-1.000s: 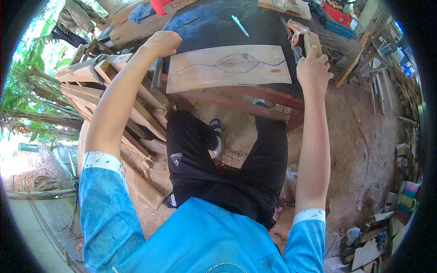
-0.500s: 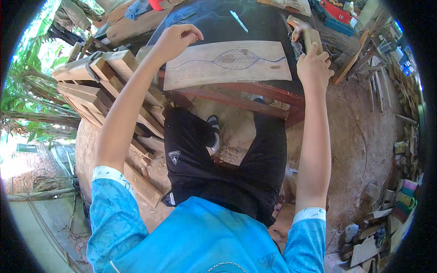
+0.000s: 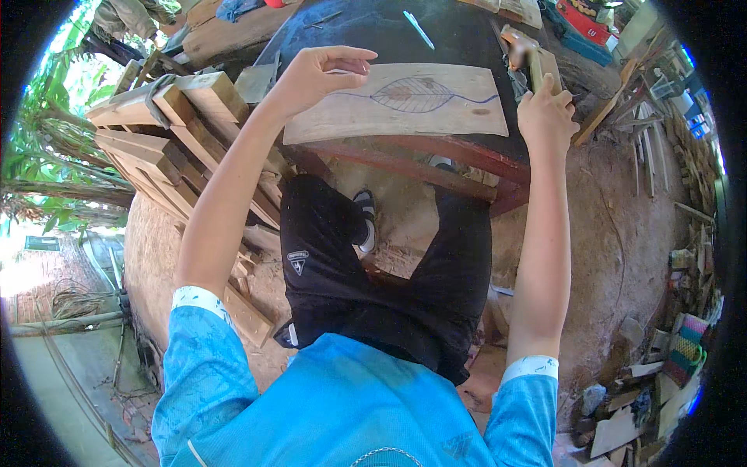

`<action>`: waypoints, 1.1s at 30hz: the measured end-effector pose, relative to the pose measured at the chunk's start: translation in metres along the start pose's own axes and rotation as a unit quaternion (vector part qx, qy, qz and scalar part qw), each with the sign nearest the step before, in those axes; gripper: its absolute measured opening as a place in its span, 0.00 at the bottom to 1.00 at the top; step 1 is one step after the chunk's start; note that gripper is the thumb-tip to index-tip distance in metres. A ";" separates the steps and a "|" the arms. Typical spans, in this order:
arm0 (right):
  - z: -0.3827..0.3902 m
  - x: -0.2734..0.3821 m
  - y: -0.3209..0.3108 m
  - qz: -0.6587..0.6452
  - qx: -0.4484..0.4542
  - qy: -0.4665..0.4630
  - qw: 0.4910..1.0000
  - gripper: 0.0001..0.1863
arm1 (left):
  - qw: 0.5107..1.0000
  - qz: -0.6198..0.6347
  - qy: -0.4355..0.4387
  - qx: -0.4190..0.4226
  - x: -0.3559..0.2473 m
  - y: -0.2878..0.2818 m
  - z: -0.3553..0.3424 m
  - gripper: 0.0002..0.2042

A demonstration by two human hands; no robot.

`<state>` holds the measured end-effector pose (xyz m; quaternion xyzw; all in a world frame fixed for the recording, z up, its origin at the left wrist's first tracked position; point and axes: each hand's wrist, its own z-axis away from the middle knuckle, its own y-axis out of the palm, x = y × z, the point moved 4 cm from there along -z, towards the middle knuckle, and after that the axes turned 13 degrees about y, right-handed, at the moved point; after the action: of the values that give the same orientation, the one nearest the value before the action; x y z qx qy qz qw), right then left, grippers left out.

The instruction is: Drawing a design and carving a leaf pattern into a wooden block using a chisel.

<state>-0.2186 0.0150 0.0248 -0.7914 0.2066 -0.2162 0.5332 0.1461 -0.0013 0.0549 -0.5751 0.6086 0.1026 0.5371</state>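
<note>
Swung rightward, the unclenched left grip (image 3: 317, 75) hovers over the pale oblong wooden board (image 3: 397, 121) on the black tabletop (image 3: 467, 48); whether the right grip (image 3: 546, 118) clasps the tan wooden block (image 3: 551, 65) is unclear.

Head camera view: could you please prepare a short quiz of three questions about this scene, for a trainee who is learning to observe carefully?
1. What shape is drawn on the wooden board?

2. True or false: the pen lies on the black tabletop, apart from the left hand.

3. Which of these is the right hand nearest to?
A) the pen
B) the left hand
C) the wooden block

Key: 1. A leaf, with a line running out from it. 2. True. 3. C.
</note>
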 end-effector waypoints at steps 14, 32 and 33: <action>-0.001 0.000 0.001 0.006 0.005 -0.005 1.000 0.28 | 0.986 -0.109 0.029 -0.125 0.009 0.018 0.016 0.13; -0.002 0.000 0.002 -0.002 -0.004 -0.003 1.000 0.28 | 0.982 -0.170 -0.052 -0.069 0.013 0.028 0.026 0.13; -0.002 0.000 0.002 -0.003 -0.006 -0.004 1.000 0.28 | 0.982 -0.169 -0.042 -0.073 0.013 0.028 0.026 0.13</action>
<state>-0.2200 0.0129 0.0233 -0.7963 0.2034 -0.2133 0.5282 0.1402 0.0194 0.0210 -0.7021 0.4706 0.0786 0.5286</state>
